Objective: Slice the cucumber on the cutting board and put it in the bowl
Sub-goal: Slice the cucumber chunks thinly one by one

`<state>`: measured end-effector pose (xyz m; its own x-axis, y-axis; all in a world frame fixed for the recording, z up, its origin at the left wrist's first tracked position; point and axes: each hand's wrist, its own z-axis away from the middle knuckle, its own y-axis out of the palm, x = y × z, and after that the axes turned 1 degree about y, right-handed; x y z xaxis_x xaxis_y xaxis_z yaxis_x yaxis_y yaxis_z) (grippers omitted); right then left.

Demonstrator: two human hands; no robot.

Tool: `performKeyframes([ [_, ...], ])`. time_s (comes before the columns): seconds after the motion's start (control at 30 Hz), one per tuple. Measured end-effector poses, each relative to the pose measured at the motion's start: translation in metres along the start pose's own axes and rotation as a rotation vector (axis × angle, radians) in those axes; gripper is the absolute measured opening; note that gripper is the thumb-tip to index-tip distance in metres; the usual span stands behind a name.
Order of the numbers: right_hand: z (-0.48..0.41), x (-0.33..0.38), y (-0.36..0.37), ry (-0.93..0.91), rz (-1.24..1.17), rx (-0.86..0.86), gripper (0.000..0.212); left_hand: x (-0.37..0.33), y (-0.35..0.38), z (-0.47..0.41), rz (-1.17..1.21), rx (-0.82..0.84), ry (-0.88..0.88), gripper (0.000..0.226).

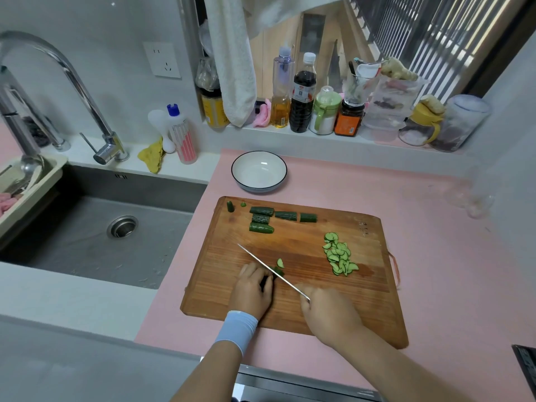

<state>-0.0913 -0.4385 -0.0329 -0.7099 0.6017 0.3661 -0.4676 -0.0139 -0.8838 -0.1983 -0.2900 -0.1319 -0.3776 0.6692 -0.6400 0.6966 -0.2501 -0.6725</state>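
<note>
A wooden cutting board (304, 288) lies on the pink counter. My left hand (253, 287) curls over a dark green cucumber piece (279, 271) near the board's front left. My right hand (329, 310) grips a knife whose blade (268, 269) runs diagonally across that piece. One fresh half-moon slice (280, 262) lies just beyond the blade. A pile of thin slices (340, 254) sits to the right. Several uncut cucumber chunks (262, 219) rest at the board's far edge. The white bowl (259, 171) stands empty behind the board.
A steel sink (95, 227) with a tall faucet (58, 82) lies to the left. Bottles and jars (301, 97) line the ledge behind the counter, with a hanging towel (232, 68) above. A dish soap bottle (182, 134) stands by the sink.
</note>
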Motion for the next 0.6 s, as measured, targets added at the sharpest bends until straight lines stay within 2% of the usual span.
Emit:
performKeyframes([
  [0.13, 0.004, 0.001, 0.002, -0.010, 0.001, -0.031, 0.034, 0.001, 0.000, 0.000, -0.002, -0.003, -0.012, 0.016],
  [0.33, 0.017, -0.006, -0.004, -0.031, -0.015, -0.023, 0.020, 0.001, 0.000, -0.001, 0.002, 0.003, -0.012, 0.017],
  [0.6, 0.012, -0.006, -0.004, -0.001, -0.015, 0.013, 0.021, 0.001, -0.001, -0.001, -0.003, -0.007, -0.023, 0.017],
])
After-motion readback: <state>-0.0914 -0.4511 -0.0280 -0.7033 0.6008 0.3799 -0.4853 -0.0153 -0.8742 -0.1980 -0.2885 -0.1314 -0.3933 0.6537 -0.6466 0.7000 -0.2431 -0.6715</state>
